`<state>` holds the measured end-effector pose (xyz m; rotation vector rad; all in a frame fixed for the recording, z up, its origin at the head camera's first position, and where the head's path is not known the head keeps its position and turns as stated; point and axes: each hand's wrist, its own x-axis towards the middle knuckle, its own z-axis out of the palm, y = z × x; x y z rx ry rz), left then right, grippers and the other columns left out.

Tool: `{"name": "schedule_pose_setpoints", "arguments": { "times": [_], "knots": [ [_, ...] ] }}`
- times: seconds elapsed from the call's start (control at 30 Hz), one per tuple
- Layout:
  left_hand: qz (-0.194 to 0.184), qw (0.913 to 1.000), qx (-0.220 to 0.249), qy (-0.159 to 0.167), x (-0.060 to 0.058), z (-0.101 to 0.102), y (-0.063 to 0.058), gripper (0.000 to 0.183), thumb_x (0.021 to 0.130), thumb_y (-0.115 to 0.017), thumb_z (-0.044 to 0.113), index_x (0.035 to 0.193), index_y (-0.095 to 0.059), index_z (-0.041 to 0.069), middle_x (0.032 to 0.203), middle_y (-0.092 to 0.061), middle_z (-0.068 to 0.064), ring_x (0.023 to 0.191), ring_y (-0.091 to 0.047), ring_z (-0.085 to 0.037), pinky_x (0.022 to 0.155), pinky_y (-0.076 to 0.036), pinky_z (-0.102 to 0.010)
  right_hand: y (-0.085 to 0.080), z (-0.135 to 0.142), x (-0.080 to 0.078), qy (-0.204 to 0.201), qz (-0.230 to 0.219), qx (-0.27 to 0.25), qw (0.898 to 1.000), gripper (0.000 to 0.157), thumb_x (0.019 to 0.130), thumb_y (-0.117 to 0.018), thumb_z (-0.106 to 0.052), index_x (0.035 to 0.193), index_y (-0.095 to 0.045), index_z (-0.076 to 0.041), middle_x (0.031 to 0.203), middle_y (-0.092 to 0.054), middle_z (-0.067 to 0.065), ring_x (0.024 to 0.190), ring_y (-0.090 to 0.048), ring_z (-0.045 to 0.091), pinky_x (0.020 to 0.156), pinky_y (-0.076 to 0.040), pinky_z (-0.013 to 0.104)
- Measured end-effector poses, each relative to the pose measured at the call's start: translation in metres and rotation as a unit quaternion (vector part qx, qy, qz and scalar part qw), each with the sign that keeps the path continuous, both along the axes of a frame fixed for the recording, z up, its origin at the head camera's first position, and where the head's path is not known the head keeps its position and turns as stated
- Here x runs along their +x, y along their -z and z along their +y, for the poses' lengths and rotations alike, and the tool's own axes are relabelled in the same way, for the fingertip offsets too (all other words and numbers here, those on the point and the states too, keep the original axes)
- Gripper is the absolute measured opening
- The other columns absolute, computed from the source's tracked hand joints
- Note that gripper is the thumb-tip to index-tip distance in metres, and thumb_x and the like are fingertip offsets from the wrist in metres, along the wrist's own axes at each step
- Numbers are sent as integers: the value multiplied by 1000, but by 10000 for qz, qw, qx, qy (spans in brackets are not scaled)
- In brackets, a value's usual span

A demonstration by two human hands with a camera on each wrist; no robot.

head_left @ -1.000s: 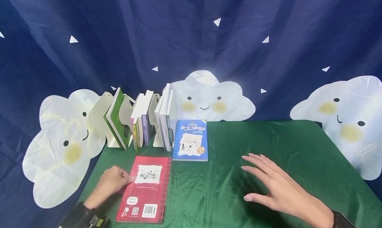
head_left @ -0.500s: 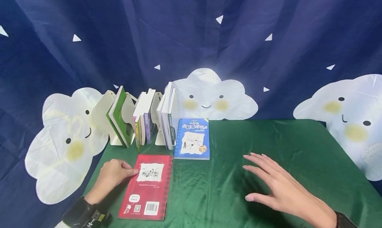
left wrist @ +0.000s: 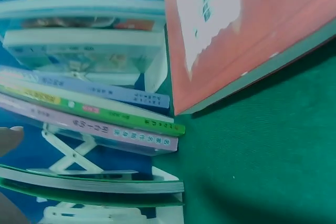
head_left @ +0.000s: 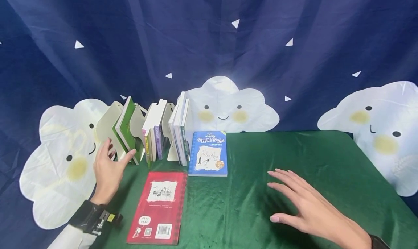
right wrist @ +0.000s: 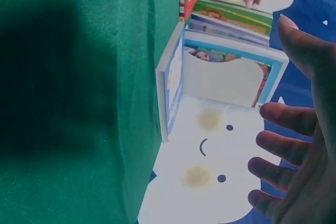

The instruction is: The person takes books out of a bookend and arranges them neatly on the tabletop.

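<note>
My left hand (head_left: 109,171) is at the front of two green books (head_left: 126,127) that lean in the white bookend rack (head_left: 107,124). Its thumb is spread to the right of them and its fingers to the left; in the left wrist view the thumb (left wrist: 9,139) shows at the left edge, apart from the green book edges (left wrist: 94,184). A red book (head_left: 158,207) lies flat on the green cloth, beside the left wrist. Over the cloth on the right hovers my right hand (head_left: 303,203), fingers straight and spread, holding nothing.
Thin books (head_left: 155,129) and several white-edged books (head_left: 180,129) stand in the rack's other sections. Right of the rack lies a blue book (head_left: 208,153), face up. A dark blue curtain (head_left: 261,60) with cloud prints hangs behind the green table (head_left: 248,205).
My left hand has left the red book's edge and moved up and forward to the green books, its thumb and fingers spreading. The right hand stays nearly still.
</note>
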<state>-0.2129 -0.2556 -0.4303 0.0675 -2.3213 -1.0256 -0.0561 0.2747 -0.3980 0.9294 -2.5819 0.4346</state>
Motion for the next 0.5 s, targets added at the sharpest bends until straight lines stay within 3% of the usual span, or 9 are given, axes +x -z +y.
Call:
{"name": "schedule_pose_setpoints", "arguments": {
  "times": [0.13,0.27,0.4,0.5],
  "knots": [
    [-270,9989,372,16,-14,2,4,84,76,-78,42,145,-36,18,139,-48,-13,118,-52,-29,95,-46,-42,1,1,2,27,45,7,10000,73,73,-73,-57,134,-50,-22,145,-42,4,130,-37,29,113,-15,31],
    [-405,9972,629,48,-28,3,10,72,76,-78,43,137,-48,21,131,-55,-11,112,-55,-22,91,-49,-35,1,1,4,51,72,10,10000,73,73,-73,-57,133,-52,-21,145,-42,4,130,-37,29,113,-16,31],
    [-241,9985,487,-49,-37,1,17,44,77,-77,41,113,-68,16,109,-68,-11,98,-63,-19,75,-52,-17,1,2,4,58,87,-3,9999,72,73,-73,-56,133,-51,-21,145,-42,4,130,-37,29,113,-16,32],
    [7,9994,251,-236,-41,1,20,28,80,-76,36,91,-69,12,89,-72,-10,78,-65,-17,59,-44,-10,0,2,4,57,93,-11,9999,72,73,-73,-56,133,-52,-21,145,-42,4,130,-37,29,113,-16,32]
  ]
}}
